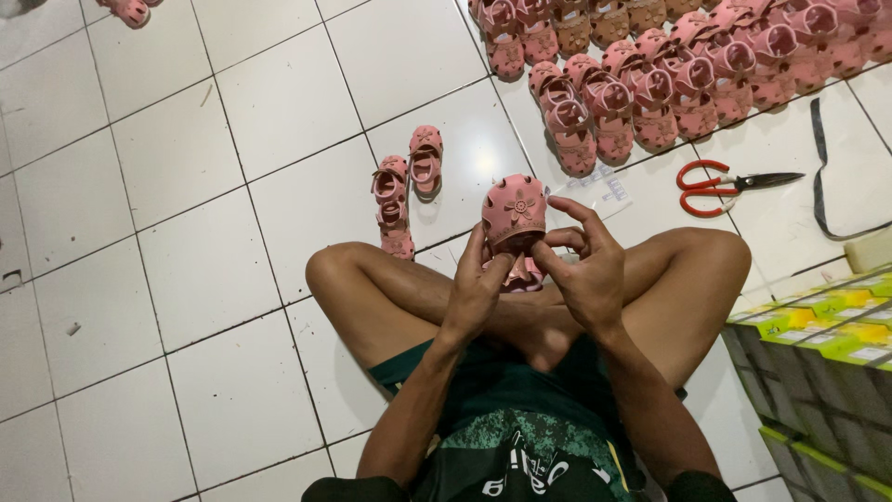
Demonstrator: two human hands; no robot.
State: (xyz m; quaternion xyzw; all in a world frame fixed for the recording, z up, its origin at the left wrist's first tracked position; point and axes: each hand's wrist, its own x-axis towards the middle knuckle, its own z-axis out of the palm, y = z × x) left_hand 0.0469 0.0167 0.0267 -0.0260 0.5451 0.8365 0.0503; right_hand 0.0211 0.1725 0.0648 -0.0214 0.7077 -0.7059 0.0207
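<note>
I sit cross-legged on a white tiled floor. Both hands hold one small pink child's sandal (513,216) with a flower on its toe, raised above my legs. My left hand (476,290) grips its left side from below, fingers closed on it. My right hand (587,270) clasps the right side, with the index finger stretched over the top edge. A second pink sandal (526,273) peeks out beneath the held one, between my hands.
Three pink sandals (405,186) lie on the floor just beyond my left knee. Several rows of pink sandals (650,84) fill the upper right. Red-handled scissors (720,184) and a black strap (821,177) lie right of them. Green-topped boxes (818,372) are stacked at my right.
</note>
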